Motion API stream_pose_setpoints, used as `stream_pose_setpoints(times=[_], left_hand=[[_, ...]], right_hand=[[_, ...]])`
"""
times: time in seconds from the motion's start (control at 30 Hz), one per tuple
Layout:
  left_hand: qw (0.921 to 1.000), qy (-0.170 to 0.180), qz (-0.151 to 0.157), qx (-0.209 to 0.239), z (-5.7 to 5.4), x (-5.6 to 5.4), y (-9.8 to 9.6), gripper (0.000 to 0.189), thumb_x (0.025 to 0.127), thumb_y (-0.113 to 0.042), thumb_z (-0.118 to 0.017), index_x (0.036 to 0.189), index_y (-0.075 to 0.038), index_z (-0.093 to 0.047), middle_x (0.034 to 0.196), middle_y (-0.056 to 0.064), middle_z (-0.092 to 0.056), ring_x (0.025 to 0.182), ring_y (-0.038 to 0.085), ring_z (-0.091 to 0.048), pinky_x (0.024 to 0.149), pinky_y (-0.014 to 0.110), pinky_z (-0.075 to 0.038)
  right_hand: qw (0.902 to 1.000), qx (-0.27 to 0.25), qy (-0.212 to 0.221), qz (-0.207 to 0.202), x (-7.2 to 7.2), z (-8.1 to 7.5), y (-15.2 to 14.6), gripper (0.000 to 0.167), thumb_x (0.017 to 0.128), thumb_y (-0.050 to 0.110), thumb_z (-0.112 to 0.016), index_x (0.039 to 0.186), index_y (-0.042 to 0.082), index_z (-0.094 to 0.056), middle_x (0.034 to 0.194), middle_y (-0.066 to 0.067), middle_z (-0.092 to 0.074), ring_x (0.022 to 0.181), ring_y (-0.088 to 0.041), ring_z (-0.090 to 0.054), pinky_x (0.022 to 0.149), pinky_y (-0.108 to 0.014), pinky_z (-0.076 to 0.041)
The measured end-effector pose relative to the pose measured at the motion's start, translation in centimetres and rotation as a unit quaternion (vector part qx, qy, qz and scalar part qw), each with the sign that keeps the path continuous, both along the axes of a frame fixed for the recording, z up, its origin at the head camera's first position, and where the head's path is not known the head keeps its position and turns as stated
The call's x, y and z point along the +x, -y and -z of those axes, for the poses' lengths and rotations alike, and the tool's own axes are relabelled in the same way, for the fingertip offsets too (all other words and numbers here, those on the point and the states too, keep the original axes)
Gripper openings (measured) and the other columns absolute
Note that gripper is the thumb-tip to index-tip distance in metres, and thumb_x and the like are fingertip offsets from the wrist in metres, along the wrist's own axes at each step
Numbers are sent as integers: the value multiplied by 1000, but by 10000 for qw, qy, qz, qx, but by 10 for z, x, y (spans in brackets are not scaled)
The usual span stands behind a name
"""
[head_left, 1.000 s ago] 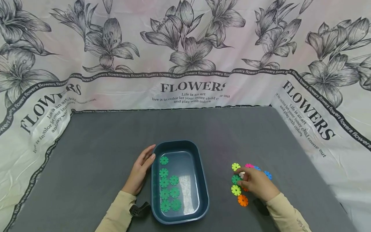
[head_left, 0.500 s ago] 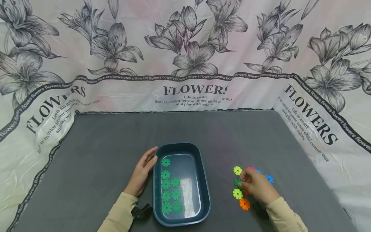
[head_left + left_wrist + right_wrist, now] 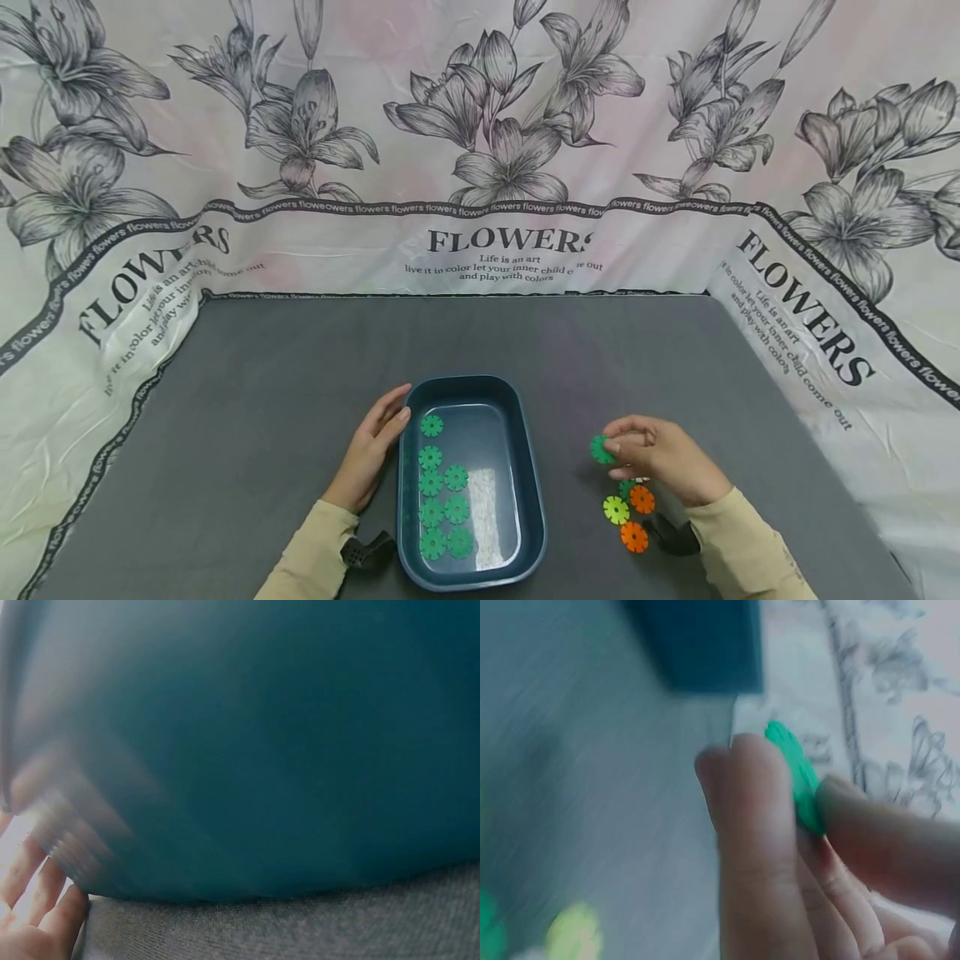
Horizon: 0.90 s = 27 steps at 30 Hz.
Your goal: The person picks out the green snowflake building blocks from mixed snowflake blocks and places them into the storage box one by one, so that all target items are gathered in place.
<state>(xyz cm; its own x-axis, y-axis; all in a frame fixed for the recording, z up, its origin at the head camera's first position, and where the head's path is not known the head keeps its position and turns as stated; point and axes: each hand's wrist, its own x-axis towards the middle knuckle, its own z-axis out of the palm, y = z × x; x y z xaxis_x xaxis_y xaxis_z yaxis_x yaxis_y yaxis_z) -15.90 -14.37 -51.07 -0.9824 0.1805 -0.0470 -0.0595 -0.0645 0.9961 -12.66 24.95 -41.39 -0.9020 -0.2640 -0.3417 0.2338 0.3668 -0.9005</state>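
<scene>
My right hand (image 3: pixel 667 458) pinches a green notched plastic disc (image 3: pixel 602 450) between thumb and fingers, above the loose discs. In the right wrist view the same green disc (image 3: pixel 795 776) appears edge-on. My left hand (image 3: pixel 371 450) rests along the left side of a dark blue tray (image 3: pixel 531 500), its fingers fairly straight. The left wrist view has its fingers (image 3: pixel 64 915) touching the tray's outer wall (image 3: pixel 262 787). Several green discs (image 3: pixel 432 512) lie flat along the tray's left half.
Below the right hand lie a yellow disc (image 3: pixel 617 510), an orange disc (image 3: pixel 634 537), another orange one (image 3: pixel 642 500) and a partly covered green one (image 3: pixel 627 488). The hand hides part of this group. A flower-printed cloth (image 3: pixel 510 250) borders the grey tabletop (image 3: pixel 315 350).
My right hand has pinched a green disc from the loose group and lifted it slightly up and left. The left hand stays at the tray. The head view has tilted a little.
</scene>
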Motion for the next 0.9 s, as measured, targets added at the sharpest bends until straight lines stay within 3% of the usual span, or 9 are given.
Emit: stream_pose_setpoints(times=[0.2, 0.43, 0.7, 0.9], left_hand=[[10000, -10, 8, 56, -2, 0, 1, 50, 98, -36, -55, 145, -26, -40, 149, -1, -37, 134, 21, -40, 109, 49, -32], [10000, 19, 1, 60, -1, 1, -1, 52, 97, -37, -55, 145, -25, -39, 150, -2, -35, 136, 19, -36, 111, 48, -29], [9999, 35, -15, 133, 0, 0, -1, 50, 97, -36, -56, 144, -27, -40, 149, -2, -36, 135, 20, -38, 110, 48, -30], [9999, 56, -46, 111, 1, -1, -1, 53, 97, -37, -56, 146, -24, -39, 149, -2, -35, 136, 21, -36, 111, 50, -29]], right_hand=[[9936, -895, 303, -620, -18, -18, 26, 51, 98, 20, -56, 136, -12, -43, 114, -17, -67, 104, -35, -65, 84, -38, -55], [9780, -1522, 947, -1066, -39, -23, 69, 41, 97, 10, -55, 130, -14, -48, 106, -12, -69, 95, -23, -69, 85, -35, -54], [9759, -1272, 1196, -1308, -57, -12, 112, 32, 97, -2, -47, 126, -15, -51, 107, -17, -66, 94, -24, -69, 84, -35, -54], [9821, -616, 1139, -1370, -64, -5, 141, 29, 96, -1, -48, 122, -12, -56, 104, -17, -65, 87, -22, -70, 82, -35, -55]])
